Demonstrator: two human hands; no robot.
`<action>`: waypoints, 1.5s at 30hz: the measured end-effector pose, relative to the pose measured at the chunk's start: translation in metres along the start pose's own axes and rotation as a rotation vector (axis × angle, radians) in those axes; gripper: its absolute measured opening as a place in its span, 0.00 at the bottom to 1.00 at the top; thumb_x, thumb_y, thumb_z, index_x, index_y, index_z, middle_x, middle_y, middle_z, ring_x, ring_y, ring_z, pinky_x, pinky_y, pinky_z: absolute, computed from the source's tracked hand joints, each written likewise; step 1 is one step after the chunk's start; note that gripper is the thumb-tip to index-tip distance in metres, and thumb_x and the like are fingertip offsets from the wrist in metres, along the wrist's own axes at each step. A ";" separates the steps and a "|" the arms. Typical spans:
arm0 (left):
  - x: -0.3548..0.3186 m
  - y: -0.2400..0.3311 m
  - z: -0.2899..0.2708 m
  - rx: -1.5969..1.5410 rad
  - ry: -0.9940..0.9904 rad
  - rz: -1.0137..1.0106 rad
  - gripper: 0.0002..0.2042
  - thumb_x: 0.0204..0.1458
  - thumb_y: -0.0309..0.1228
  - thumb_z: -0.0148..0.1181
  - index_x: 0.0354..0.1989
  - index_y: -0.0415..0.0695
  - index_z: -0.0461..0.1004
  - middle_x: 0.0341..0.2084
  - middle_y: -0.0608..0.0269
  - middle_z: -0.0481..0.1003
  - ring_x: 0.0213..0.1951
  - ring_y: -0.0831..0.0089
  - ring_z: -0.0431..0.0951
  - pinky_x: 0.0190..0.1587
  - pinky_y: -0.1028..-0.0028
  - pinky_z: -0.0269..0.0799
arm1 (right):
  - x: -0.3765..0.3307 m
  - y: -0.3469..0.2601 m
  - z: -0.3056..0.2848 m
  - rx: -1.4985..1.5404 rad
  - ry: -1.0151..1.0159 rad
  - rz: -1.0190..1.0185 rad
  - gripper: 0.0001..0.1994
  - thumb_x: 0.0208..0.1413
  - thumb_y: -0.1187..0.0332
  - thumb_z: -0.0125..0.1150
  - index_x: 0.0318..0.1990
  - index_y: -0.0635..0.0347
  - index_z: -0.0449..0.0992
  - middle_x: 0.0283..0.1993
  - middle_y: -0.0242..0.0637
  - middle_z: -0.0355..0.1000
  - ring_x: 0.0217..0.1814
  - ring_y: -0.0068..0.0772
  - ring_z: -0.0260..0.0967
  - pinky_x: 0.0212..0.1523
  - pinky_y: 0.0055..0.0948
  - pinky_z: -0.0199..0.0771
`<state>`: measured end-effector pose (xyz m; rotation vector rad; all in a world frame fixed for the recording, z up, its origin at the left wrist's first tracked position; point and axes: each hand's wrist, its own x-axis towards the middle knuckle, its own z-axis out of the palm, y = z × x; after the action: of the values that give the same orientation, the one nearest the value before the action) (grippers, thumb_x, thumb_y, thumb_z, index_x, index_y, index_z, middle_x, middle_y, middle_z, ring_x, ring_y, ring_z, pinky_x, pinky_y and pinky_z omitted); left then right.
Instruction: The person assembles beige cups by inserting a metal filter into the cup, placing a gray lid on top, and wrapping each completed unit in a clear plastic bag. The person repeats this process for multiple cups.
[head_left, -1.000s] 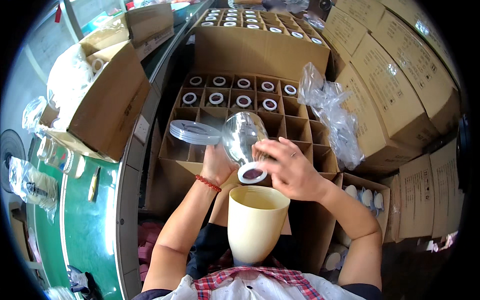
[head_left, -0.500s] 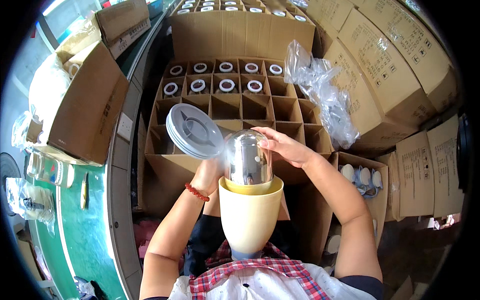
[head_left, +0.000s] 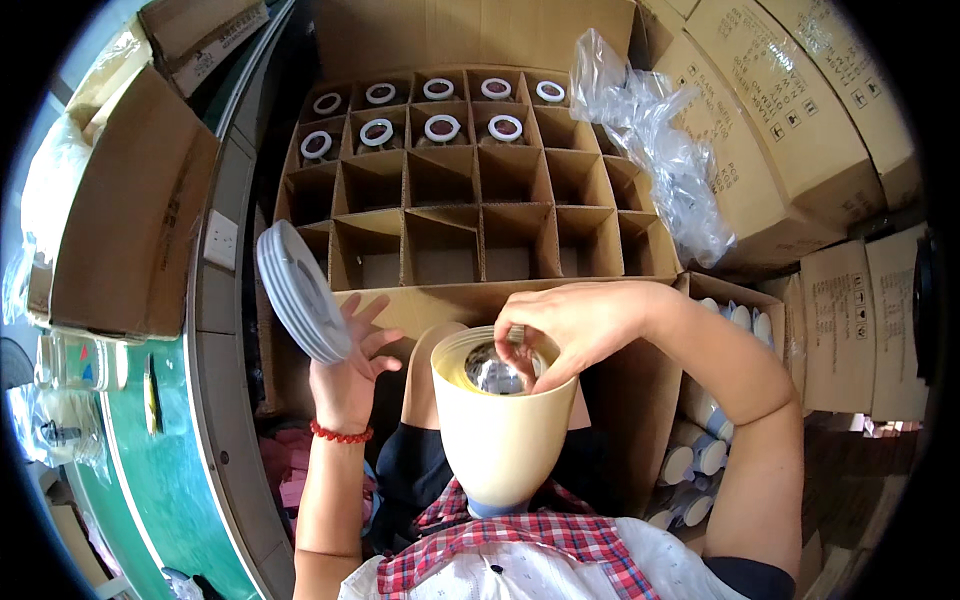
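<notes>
A cream, tapering flask shell (head_left: 503, 430) stands between my legs, its wide mouth up and its grey-blue narrow end against my shirt. Inside the mouth sits a mirror-silver glass liner (head_left: 492, 372), only its rounded top showing. My right hand (head_left: 570, 325) reaches over the rim, thumb and fingers bent down onto the liner; the fingertips are partly hidden. Left of the shell my left hand (head_left: 350, 355) is turned palm up, its visible fingers spread. A grey round cap with a ridged rim (head_left: 303, 290) stands tilted against that hand, held on the thumb side; the thumb is hidden.
Ahead is a divided cardboard carton (head_left: 440, 285), its far cells holding several white-rimmed flasks (head_left: 442, 128). Clear plastic film (head_left: 650, 140) hangs over its right edge. A green table (head_left: 165, 480) with a yellow cutter (head_left: 152, 393) is left; a carton of flasks (head_left: 708, 450) stands right.
The silver liner has sunk into the cream shell. My right hand followed it down to the mouth. My left hand moved left, away from the shell, with the grey cap, now tilted more steeply.
</notes>
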<state>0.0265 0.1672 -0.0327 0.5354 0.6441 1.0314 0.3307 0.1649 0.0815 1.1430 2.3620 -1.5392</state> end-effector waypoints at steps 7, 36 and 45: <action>-0.011 0.010 -0.013 0.097 0.263 0.136 0.19 0.62 0.37 0.48 0.57 0.40 0.64 0.48 0.55 0.73 0.43 0.63 0.79 0.31 0.68 0.82 | 0.022 -0.005 -0.010 -0.198 -0.177 -0.104 0.27 0.46 0.47 0.68 0.45 0.57 0.71 0.47 0.42 0.72 0.47 0.43 0.73 0.47 0.37 0.72; 0.011 0.004 0.067 0.546 -0.296 0.214 0.27 0.55 0.20 0.47 0.65 0.40 0.54 0.59 0.53 0.62 0.61 0.64 0.62 0.64 0.63 0.59 | 0.003 0.028 0.046 1.146 0.660 -0.514 0.26 0.64 0.50 0.52 0.60 0.59 0.66 0.60 0.38 0.66 0.59 0.25 0.65 0.59 0.33 0.70; -0.006 0.020 0.113 0.566 -0.262 0.025 0.25 0.67 0.48 0.36 0.57 0.38 0.66 0.46 0.55 0.75 0.43 0.69 0.78 0.42 0.71 0.74 | -0.010 -0.012 0.065 0.809 1.030 -0.812 0.14 0.55 0.67 0.66 0.47 0.63 0.74 0.63 0.51 0.64 0.69 0.41 0.57 0.67 0.43 0.55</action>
<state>0.0927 0.1583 0.0608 1.1551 0.6942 0.7760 0.3106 0.1036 0.0633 1.4213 3.1820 -2.9277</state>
